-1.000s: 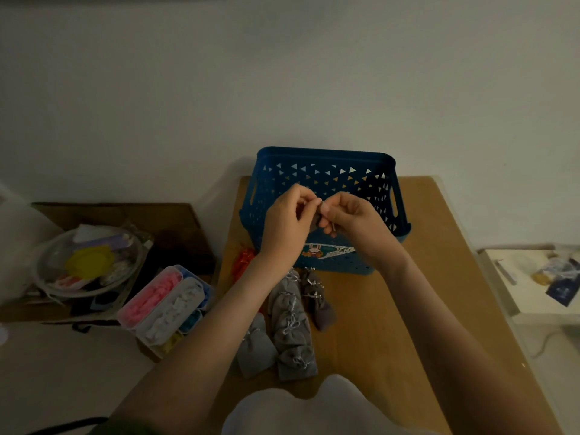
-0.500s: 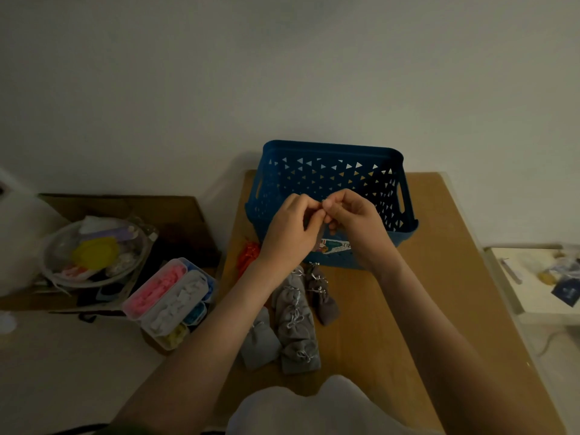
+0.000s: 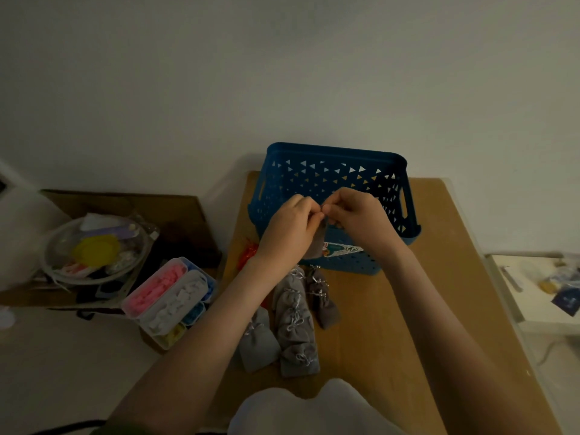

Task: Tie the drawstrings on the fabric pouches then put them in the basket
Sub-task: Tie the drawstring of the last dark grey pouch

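Here the table (image 3: 408, 309) fills the lower centre of the frame. The basket (image 3: 335, 152) stands at its far edge, near enough, we judge, that a finished pouch can go in with a short reach. At the left, off the table, sit a bowl (image 3: 94, 249) and a box (image 3: 169, 296) of coloured bits, which the task does not call for.

Our 2 hands are raised in front of the basket's near wall. The left hand (image 3: 292, 229) and the right hand (image 3: 356, 215) meet fingertip to fingertip just above centre. Each has its fingers curled, pinching at the neck of 1 pouch (image 3: 317, 248). It hangs dark between and below them, beside the label (image 3: 345, 248).

We hold it in the air, we think, so that its own weight keeps the neck drawn while the strings cross. The drawstring is too fine to make out, so we cannot tell which end each hand has. The pose fits pulling a knot tight.

Below the hands, the other pouches (image 3: 295, 321) lie in a row on the table, outside the basket. We cannot see whether the basket holds any.

Against the frames from 1.0 s and 0.5 s ago, the hands have stayed in the same spot with fingertips together. The held pouch's body now shows more below the left hand. The row on the table is unchanged.
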